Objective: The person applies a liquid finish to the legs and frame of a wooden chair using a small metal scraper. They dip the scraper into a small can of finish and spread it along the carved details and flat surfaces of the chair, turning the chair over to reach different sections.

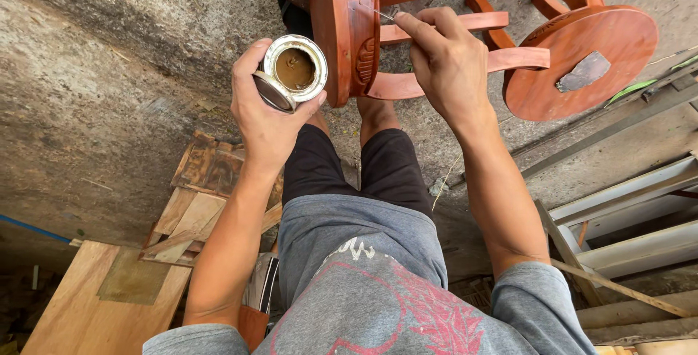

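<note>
The left hand is closed around a small round tin, tipped so its open mouth faces up toward the camera; a brown paste fills the inside. The right hand pinches a thin, pale tool between thumb and fingertips, its tip touching the upper part of a reddish wooden stool that lies on its side on the concrete floor. The tin sits just beside the stool's carved leg, near the spot under the tool, while the round seat points away to the right.

Judging by this, paste is being worked into a small flaw or seam in the wood. To do it well, the tin should stay close and steady, so each small load travels only a short way. The tool's tip ought to press the paste firmly in, then wipe along the grain, leaving little spread over the finished surface. Small loads suit better than big ones. What kind of tool it is cannot be told; it is too thin to make out.

Wooden boards lie at the lower left of the floor, well apart.
</note>
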